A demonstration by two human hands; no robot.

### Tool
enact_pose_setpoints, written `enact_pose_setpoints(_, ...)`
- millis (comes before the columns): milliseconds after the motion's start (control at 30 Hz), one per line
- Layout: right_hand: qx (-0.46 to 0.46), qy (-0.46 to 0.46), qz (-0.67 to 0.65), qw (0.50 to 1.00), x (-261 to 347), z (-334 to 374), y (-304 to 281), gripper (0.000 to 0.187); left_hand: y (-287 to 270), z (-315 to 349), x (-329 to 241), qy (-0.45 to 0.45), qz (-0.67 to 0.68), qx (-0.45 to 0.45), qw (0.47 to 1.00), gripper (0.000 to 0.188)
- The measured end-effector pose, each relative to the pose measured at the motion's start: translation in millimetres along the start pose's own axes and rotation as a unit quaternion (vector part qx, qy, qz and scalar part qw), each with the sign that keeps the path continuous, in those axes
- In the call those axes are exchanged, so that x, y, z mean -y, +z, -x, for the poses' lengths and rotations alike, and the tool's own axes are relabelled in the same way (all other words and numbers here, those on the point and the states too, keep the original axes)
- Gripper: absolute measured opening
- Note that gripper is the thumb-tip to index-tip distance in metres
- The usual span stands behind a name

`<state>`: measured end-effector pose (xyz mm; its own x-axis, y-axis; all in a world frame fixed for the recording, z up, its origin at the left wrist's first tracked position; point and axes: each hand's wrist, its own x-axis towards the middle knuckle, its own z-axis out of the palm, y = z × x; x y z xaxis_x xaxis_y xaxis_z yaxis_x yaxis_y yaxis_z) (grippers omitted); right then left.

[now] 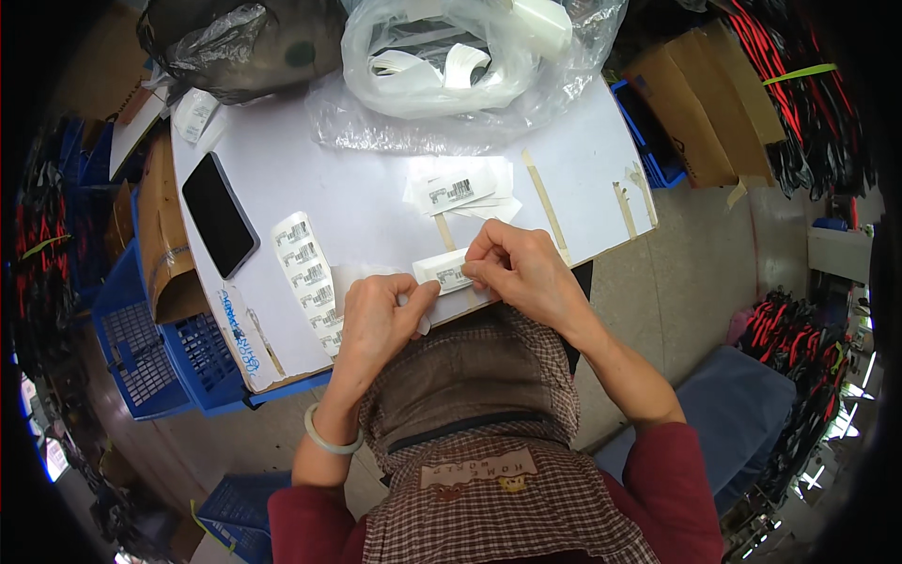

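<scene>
a small white packet point(443, 270) with a barcode label on it lies at the near edge of the white bench point(376, 179), pinned between both hands. the right hand point(522, 270) comes over it from the right, its fingers point(481, 266) pinched narrow on the packet's right end, apparently pressing the label flat. the left hand point(378, 315) steadies the other end, thumb and forefinger closed on the thin white edge, so the piece cannot slide while it is worked. a pale green bangle point(329, 434) sits on the left wrist.

just left of the hands a strip of barcode labels point(308, 273) lies within easy reach. beyond the packet a small pile of labelled white packets point(460, 191) rests mid-bench, set apart from the one in hand. a black phone point(219, 214) lies face up at the left, out of the working area. at the far edge a clear plastic bag of white pieces point(451, 61) slumps open toward the person, and a dark bag point(240, 42) sits beside it. blue crates point(150, 348) stand below the bench on the left.
</scene>
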<state>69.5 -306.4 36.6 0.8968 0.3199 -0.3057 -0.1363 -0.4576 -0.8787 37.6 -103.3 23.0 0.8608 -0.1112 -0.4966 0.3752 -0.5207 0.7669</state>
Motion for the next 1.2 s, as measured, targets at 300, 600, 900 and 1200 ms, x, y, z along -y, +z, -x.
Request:
enact_pose_setpoints(300, -0.023, -0.023, 0.045, 0.998, -3.5, -1.0, 7.6, 0.011, -1.3, 0.5, 3.5, -0.016, 0.052, 0.013, 0.998, 0.032)
enact_pose_setpoints(600, -0.06, -0.078, 0.144, 0.985, -1.7, 0.7, 11.8, 0.009, 7.5, -3.2, -5.6, 0.049, -0.091, -0.037, 0.994, 0.039)
enact_pose_setpoints(900, -0.132, -0.105, 0.076, 0.983, 7.1, -61.4, -14.3, 0.013, -25.3, -48.7, -40.7, 0.103, -0.191, -0.134, 0.967, 0.039)
enact_pose_setpoints(1200, -0.166, -0.092, 0.246, 0.951, 5.2, -60.6, -26.5, 0.04, -18.4, -69.4, -34.7, 0.191, -0.202, -0.127, 0.952, 0.035)
